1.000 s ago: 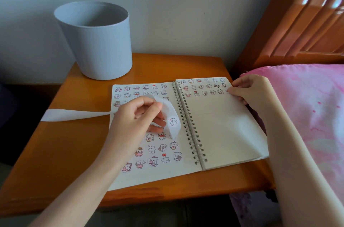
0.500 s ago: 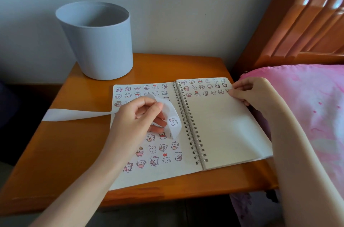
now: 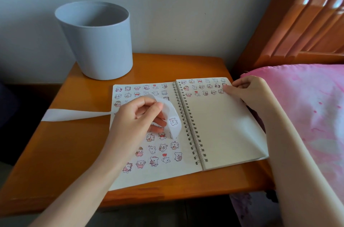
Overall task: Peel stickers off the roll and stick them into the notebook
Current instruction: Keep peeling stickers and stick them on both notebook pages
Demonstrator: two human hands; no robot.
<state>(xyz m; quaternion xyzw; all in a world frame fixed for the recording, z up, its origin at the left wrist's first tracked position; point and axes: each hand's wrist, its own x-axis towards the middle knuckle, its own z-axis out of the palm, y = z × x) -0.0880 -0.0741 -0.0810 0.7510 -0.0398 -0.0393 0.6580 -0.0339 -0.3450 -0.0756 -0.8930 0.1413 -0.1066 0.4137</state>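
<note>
A spiral notebook point(image 3: 219, 124) lies open on the wooden bedside table point(image 3: 70, 152). Small cartoon stickers cover its left page point(image 3: 158, 152) and the top rows of its right page. My left hand point(image 3: 137, 118) pinches a white sticker strip point(image 3: 74, 114) above the left page. The strip's end curls down beside the spiral with one bear sticker point(image 3: 173, 121) on it. The strip's tail trails left across the table. My right hand point(image 3: 247, 91) rests at the top right corner of the right page, fingertip pressing on a sticker there.
A grey round bin point(image 3: 96, 40) stands at the table's back left. A pink pillow point(image 3: 307, 115) on the bed borders the notebook's right edge. A wooden headboard point(image 3: 297, 22) rises at the back right. The wall runs behind the table.
Almost nothing has moved. My left hand still holds the curled strip over the left page and my right hand stays at the top right corner.
</note>
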